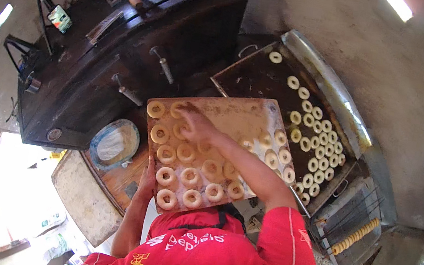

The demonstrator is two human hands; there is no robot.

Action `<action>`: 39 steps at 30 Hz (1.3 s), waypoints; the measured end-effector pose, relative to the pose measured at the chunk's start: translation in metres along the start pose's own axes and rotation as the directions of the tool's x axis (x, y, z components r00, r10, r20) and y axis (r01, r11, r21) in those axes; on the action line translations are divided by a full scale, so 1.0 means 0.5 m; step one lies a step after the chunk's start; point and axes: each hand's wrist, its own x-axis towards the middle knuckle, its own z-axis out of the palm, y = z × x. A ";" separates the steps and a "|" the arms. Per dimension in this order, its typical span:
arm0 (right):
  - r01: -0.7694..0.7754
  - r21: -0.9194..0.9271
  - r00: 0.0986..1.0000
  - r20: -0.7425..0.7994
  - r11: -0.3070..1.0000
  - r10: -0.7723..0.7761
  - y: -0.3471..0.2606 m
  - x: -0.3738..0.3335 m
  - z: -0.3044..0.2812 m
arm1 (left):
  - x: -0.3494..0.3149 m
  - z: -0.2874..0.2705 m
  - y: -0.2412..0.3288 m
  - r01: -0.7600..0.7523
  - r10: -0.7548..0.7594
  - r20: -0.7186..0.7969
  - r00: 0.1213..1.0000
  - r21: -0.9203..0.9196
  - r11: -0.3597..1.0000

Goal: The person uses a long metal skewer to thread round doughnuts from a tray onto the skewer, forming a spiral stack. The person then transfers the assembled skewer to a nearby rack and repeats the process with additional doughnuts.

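Observation:
A floured wooden board (227,108) lies tilted in front of my chest and carries several rings of raw dough (190,177). My left hand (148,179) grips the board's left edge, its fingers partly hidden under it. Over the upper left of the board reaches my right hand (196,124), fingers bent down onto a dough ring (178,109). My right forearm crosses the board and hides some of the rings. Beyond the board's right edge, a wide rectangular frying vat (252,77) holds many pale rings (321,151) in dark liquid.
A blue-rimmed basin (135,145) with white powder stands at left on a wooden surface. Browned rings (356,236) line up on a rack at right. A big dark metal structure (185,27) with handles fills the back left, near a phone (60,19) on a tripod.

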 end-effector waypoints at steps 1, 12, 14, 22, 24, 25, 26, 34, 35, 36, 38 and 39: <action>-0.135 -0.089 0.979 0.142 0.987 0.147 -0.024 0.013 0.003 | -0.005 0.018 0.004 0.036 -0.035 0.029 0.999 -0.035 0.999; -0.626 -0.165 0.747 -0.410 0.762 0.524 0.351 -0.261 -0.267 | 0.000 -0.042 0.052 -0.020 0.021 0.007 1.000 -0.082 0.996; -0.655 -0.397 0.754 -0.395 0.643 0.524 0.389 -0.323 -0.331 | -0.041 -0.106 0.068 0.001 -0.009 -0.097 0.995 -0.081 0.997; 0.078 -0.087 0.963 -0.253 0.993 -0.098 0.111 -0.080 -0.054 | -0.024 -0.018 0.045 0.047 -0.044 -0.068 0.997 0.054 0.997; 0.300 -0.007 0.936 -0.191 0.954 -0.296 -0.021 0.024 0.026 | 0.006 0.004 -0.002 -0.030 0.037 -0.091 0.995 0.071 0.997; 0.063 0.037 0.997 0.033 0.997 -0.064 -0.071 0.063 0.051 | 0.025 -0.002 -0.035 -0.073 0.077 -0.089 0.993 0.047 0.996; -0.020 -0.057 0.997 0.073 0.998 0.025 -0.080 0.077 0.064 | 0.035 0.006 -0.040 -0.044 0.045 -0.077 0.996 0.022 0.999; -0.086 -0.679 0.984 0.055 0.729 0.168 0.076 -0.007 -0.063 | -0.002 -0.019 -0.017 0.004 0.027 0.111 0.993 -0.270 0.963; -0.114 -0.708 0.963 0.094 0.697 0.253 0.111 -0.031 -0.107 | -0.022 -0.026 0.010 -0.001 0.020 0.077 0.997 -0.251 0.968; -0.178 -0.646 0.983 -0.087 0.742 0.160 0.197 -0.078 -0.125 | -0.025 -0.050 0.015 -0.009 0.017 0.038 0.999 -0.204 0.979; -0.370 -0.363 0.898 -0.377 0.855 0.228 0.290 -0.142 -0.197 | -0.036 -0.105 0.025 -0.031 0.023 -0.060 0.998 -0.130 0.991; -0.485 -0.129 0.812 -0.433 0.865 0.391 0.302 -0.143 -0.243 | -0.045 -0.136 0.026 -0.040 0.028 -0.109 0.994 -0.112 0.993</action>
